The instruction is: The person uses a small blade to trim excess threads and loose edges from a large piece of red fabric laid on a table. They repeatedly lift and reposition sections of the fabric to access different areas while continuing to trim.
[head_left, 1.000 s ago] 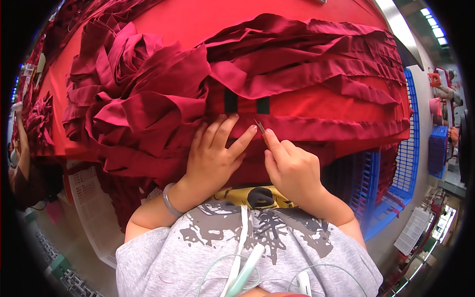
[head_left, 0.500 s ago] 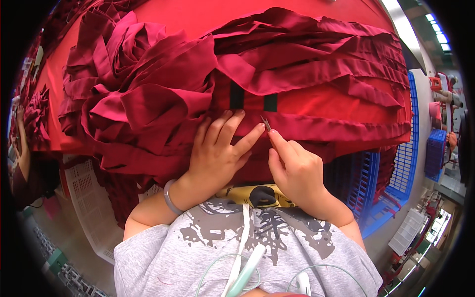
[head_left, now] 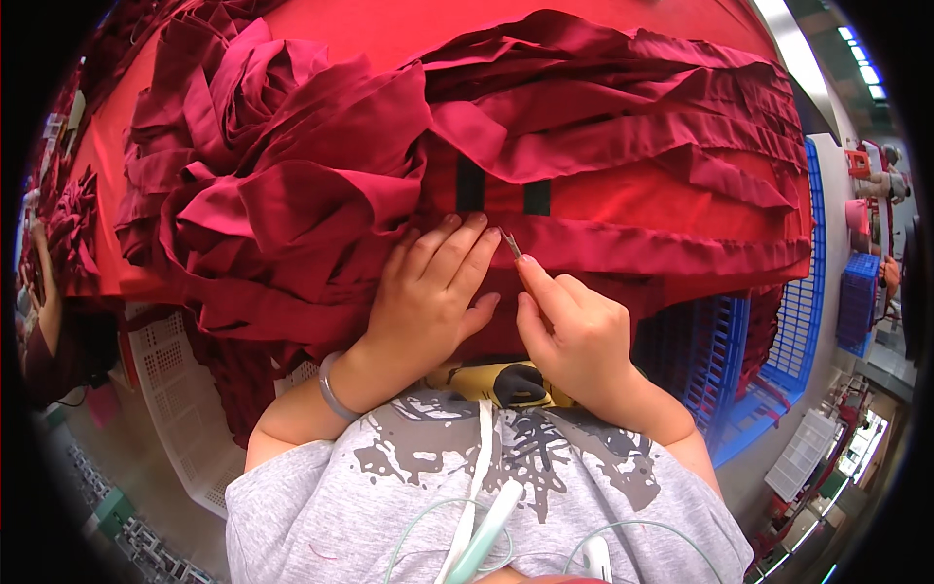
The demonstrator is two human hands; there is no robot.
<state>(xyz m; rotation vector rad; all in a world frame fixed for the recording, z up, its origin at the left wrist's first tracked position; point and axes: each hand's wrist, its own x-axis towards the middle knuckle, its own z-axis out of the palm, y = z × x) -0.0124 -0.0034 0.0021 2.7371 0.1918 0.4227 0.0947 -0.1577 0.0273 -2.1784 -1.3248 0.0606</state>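
Note:
My left hand (head_left: 425, 282) lies flat on a dark red satin strip, fingers stretched out and holding nothing. In my right hand (head_left: 581, 331), thumb and forefinger are closed on a small seam ripper (head_left: 513, 245) with a forked metal tip. Its tip rests at the strip (head_left: 632, 243), close beside my left fingertips. The strip runs off to the right along the table's near side. Two dark bands (head_left: 536, 198) show just beyond my left fingertips. The lower part of the seam ripper is hidden in my right hand.
Heaped dark red fabric (head_left: 272, 175) covers the left of the red tabletop (head_left: 389, 29), with more long strips (head_left: 623, 88) at the far right. Below the edge stand a white crate (head_left: 175, 389) and a blue crate (head_left: 778, 341). Another person's arm (head_left: 47, 292) shows far left.
The seam ripper and my right hand have shifted slightly left. My left forefinger has drawn in toward the other fingers, away from the tool.

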